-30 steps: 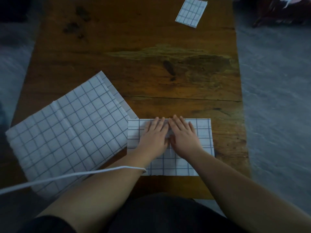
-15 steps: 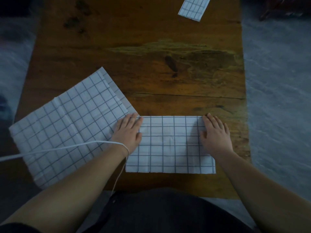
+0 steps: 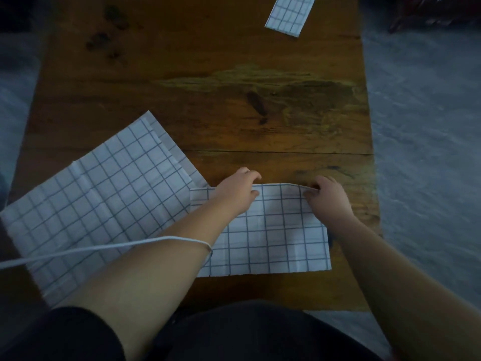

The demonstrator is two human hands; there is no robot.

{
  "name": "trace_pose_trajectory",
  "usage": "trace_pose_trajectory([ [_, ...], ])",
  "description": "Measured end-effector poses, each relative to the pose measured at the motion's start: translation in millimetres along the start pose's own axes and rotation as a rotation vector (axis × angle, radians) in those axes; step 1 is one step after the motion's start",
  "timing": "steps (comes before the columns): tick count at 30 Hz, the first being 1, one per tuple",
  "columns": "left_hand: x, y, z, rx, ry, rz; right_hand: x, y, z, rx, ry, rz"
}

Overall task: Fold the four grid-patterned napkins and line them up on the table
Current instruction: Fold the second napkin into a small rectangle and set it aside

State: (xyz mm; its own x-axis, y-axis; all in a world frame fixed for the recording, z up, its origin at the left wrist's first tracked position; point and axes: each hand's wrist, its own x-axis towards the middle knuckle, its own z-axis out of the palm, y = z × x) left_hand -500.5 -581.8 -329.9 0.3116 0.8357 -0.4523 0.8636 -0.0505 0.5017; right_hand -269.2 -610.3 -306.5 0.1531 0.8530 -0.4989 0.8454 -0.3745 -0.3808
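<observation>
On the table, left hand and right hand pinch the napkin.

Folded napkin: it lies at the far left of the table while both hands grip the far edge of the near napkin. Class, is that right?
No. The head view shows the folded napkin at the far right of the table; the left hand and right hand do grip the near napkin's far edge.

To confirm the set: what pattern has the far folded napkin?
Far napkin: white with thin dark grid lines; head view.
</observation>
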Motion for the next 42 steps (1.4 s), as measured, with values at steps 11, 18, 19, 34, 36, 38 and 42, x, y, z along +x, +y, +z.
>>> trace_pose_trajectory([
  [11,-6.0,35.6,-38.8,-0.311,0.196,-0.029,-54.3,-31.8,-69.3,0.446,0.26,-0.075],
  [18,-50.0,74.1,-96.2,-0.357,0.437,0.245,-120.0,-40.6,-107.8,0.433,0.495,-0.446],
  [19,-60.5,72.1,-95.0,-0.349,0.456,0.274,-130.2,-36.5,-103.5,0.34,0.499,-0.516],
  [34,-146.9,-20.1,72.6,0.22,-0.054,0.05,-163.8,31.4,132.2,-0.319,0.096,-0.628],
  [36,-156.6,-28.0,86.0,0.21,-0.095,0.135,-165.7,35.1,147.6,-0.347,0.117,-0.623],
  [38,-164.6,-35.5,97.7,0.228,-0.12,0.195,-167.8,36.3,156.6,-0.367,0.091,-0.576],
  [42,-176.4,-46.5,105.4,0.251,-0.089,0.257,-171.6,30.9,156.7,-0.377,0.075,-0.495],
])
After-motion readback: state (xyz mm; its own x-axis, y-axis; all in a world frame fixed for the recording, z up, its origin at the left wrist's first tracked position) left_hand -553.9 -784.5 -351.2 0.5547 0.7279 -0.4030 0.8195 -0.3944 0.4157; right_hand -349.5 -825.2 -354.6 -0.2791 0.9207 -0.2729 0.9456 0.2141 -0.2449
